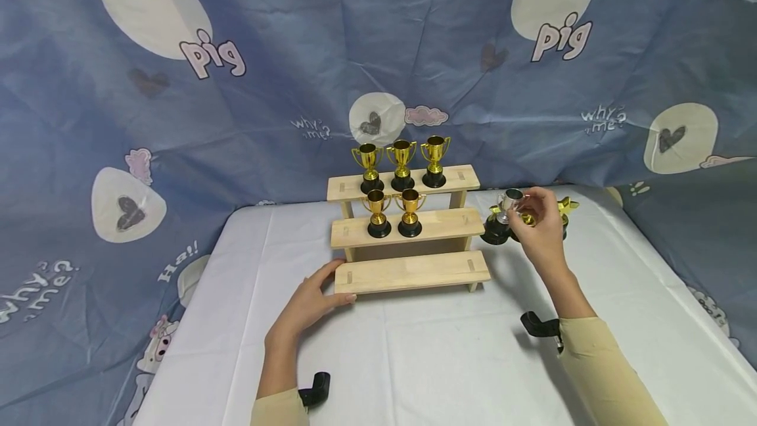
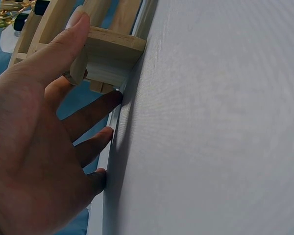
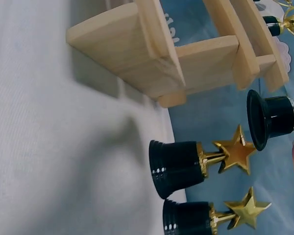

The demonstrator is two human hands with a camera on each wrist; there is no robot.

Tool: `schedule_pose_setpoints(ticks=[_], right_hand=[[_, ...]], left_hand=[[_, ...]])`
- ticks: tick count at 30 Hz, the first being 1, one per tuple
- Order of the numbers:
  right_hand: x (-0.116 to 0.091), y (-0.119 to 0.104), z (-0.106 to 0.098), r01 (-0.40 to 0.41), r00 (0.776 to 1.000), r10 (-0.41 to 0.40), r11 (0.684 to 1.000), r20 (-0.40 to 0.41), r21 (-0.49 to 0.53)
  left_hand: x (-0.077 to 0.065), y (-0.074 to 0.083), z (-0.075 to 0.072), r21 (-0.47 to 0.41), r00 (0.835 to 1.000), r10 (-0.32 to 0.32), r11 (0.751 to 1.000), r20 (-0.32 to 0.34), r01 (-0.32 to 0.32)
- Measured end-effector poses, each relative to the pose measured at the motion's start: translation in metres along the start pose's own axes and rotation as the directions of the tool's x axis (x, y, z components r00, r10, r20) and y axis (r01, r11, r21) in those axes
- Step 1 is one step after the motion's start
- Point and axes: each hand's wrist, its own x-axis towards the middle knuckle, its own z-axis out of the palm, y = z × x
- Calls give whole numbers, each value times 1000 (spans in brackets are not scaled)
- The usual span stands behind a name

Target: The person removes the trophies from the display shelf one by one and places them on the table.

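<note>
My right hand (image 1: 543,229) pinches a small silver trophy cup (image 1: 512,200), held up to the right of a three-step wooden stand (image 1: 408,272). In the right wrist view the cup's black base (image 3: 278,116) is tilted and off the table, above two star trophies (image 3: 179,166). My left hand (image 1: 306,304) holds the left end of the stand's lowest step, thumb at the front and fingers behind. Three gold trophy cups (image 1: 402,156) stand on the top step. Two gold cups (image 1: 410,206) occupy the left half of the middle step.
A white cloth (image 1: 414,354) covers the table. Behind it hangs a blue printed curtain (image 1: 284,84). Gold star trophies (image 1: 568,205) with black bases stand right of the stand, partly hidden by my right hand.
</note>
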Motion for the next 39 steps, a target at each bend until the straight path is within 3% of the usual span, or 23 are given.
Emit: schedule_pose_setpoints(ticks=[4,11,17,39], right_hand=[[-1,11,-1,-7,1000,8,1000,16,-31],[-7,50,-3,-70,996,77,991,54,-114],[-12,67,-6,-83,993,95,982,64,-168],[-20,82,-8,-130,982,161,956,101,-264]], left_hand=[[0,0,0,0,1000,-2,1000,-4,2],[-1,1,0,-1,1000,0,1000,-2,0],[0,2,0,-5,1000,0,1000,0,0],[-1,2,-1,-8,1000,-1,1000,9,1]])
